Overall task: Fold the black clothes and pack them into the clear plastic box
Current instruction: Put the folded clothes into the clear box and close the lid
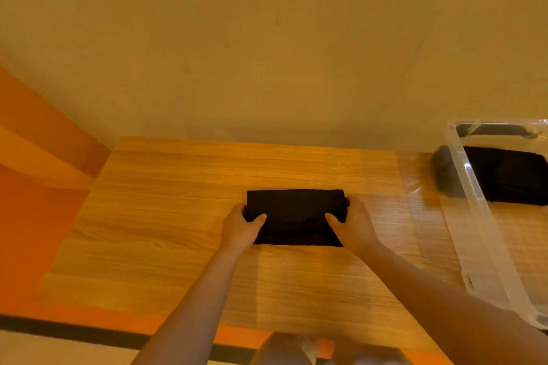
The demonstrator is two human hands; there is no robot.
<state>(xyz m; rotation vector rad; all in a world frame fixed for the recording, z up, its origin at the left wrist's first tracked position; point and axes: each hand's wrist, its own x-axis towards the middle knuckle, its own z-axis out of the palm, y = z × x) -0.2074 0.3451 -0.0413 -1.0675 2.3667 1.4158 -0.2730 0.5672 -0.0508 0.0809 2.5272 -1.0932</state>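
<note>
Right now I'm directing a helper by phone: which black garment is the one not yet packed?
On the wooden table, look near its middle, left of the clear plastic box. The folded black garment lies flat there, with the left hand and right hand gripping its two ends. Unlike the black clothes already inside the box, it sits on bare wood.

A folded garment (296,216) lay on the counter (178,216) near its middle, a hand at each end. The plastic box (474,231) sat at the counter's right edge, another garment (510,175) inside it.
</note>
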